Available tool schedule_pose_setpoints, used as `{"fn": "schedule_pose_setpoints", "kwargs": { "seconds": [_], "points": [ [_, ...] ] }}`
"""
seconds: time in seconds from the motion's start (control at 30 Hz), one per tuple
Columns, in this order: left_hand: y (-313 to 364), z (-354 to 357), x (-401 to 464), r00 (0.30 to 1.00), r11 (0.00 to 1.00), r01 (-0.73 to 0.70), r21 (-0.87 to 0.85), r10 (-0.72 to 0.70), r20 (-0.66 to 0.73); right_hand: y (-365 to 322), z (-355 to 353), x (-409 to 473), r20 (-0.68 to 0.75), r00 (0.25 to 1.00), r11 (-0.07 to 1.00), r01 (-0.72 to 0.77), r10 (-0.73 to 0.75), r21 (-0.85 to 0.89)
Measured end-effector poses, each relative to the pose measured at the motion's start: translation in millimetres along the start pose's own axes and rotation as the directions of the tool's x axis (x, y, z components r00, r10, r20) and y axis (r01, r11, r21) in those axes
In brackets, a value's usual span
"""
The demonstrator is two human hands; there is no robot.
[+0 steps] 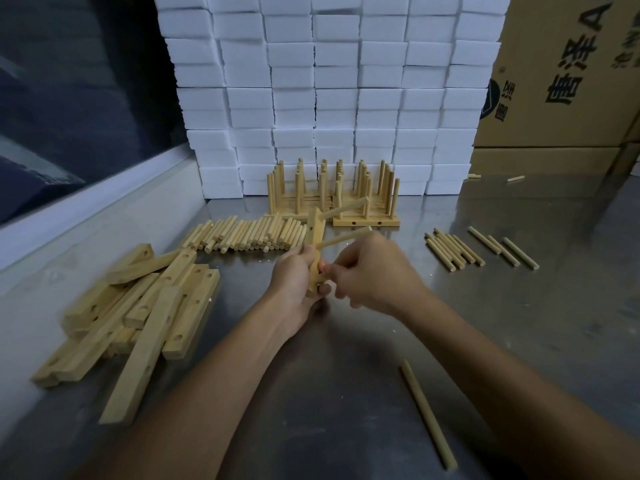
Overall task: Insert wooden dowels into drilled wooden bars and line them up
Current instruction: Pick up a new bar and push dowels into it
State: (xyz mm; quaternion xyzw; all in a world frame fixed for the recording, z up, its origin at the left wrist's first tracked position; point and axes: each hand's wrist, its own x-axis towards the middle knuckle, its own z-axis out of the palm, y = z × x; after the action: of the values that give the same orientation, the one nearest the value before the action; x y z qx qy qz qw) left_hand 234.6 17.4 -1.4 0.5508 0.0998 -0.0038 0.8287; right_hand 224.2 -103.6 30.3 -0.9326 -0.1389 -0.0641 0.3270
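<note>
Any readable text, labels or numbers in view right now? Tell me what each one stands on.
"唐泽": large black characters, turned sideways, on the cardboard box at upper right.
"A": start of a larger word on the same box, cut off by the frame edge.
Round logo and smaller print on the box: too blurred to read.

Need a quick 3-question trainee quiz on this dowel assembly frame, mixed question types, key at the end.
1. True or false: the bar held in the left hand already has two dowels sticking out of it.
2. Multiple choice: where does the heap of undrilled-looking spare bars lie? A) left of the hands B) right of the hands C) on the white blocks
3. Fill in: the finished bars with upright dowels stand in front of a stack of white ____.

Key
1. True: an upper dowel and a lower one; the right hand works low on the bar.
2. A
3. blocks
</note>
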Motion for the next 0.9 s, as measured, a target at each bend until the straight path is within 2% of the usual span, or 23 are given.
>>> {"fn": "schedule_pose_setpoints", "kwargs": {
  "seconds": [0.07,0.13,0.23,0.33,0.4,0.5,0.57,0.63,0.77,0.83,0.9],
  "points": [
    [0.5,0.2,1.2,0.999,0.998,0.041,-0.04,-0.042,-0.013,4.8,-15.3,1.4,0.137,0.985,0.952,-0.137,0.102,0.273],
    [2.0,1.6,0.9,0.997,0.992,0.072,-0.106,-0.075,-0.023,13.7,-27.9,2.8,0.154,0.977,0.873,-0.203,0.149,0.443],
    [5.1,1.1,-0.3,0.996,0.975,0.088,-0.203,-0.091,-0.009,26.1,-26.2,3.8,0.096,0.972,0.83,-0.234,0.216,0.506],
    [4.5,0.0,-0.1,0.998,0.978,0.059,-0.202,-0.052,0.036,29.9,-11.6,2.3,0.193,0.951,0.772,-0.31,0.244,0.554],
    [3.4,1.3,-1.4,0.999,0.987,0.019,-0.162,-0.013,0.041,30.9,-2.4,2.3,0.206,0.953,0.761,-0.302,0.222,0.574],
    [1.8,1.9,-2.4,0.999,0.998,-0.036,-0.06,0.037,0.029,32.5,5.4,3.4,0.039,0.986,0.862,-0.162,0.164,0.481],
    [1.6,1.3,-2.2,0.999,0.999,-0.05,-0.011,0.05,0.02,34.9,6.8,4.0,-0.034,0.991,0.882,-0.101,0.131,0.461],
    [2.0,1.2,-2.4,0.999,0.998,-0.053,0.031,0.053,0.012,39.2,6.1,6.0,-0.052,0.993,0.896,-0.075,0.109,0.438],
    [2.6,0.2,-1.8,0.999,0.972,-0.047,0.23,0.051,-0.012,51.9,-2.9,12.8,-0.087,0.986,0.908,-0.093,0.14,0.409],
    [5.2,-5.1,0.2,0.988,0.895,-0.1,0.434,0.143,-0.067,64.2,-10.3,16.8,-0.147,0.972,0.911,-0.112,0.183,0.396],
    [12.2,-14.9,3.4,0.929,0.691,-0.187,0.699,0.356,-0.104,76.9,-16.4,19.6,-0.225,0.949,0.935,-0.14,0.22,0.325]
  ]
}}
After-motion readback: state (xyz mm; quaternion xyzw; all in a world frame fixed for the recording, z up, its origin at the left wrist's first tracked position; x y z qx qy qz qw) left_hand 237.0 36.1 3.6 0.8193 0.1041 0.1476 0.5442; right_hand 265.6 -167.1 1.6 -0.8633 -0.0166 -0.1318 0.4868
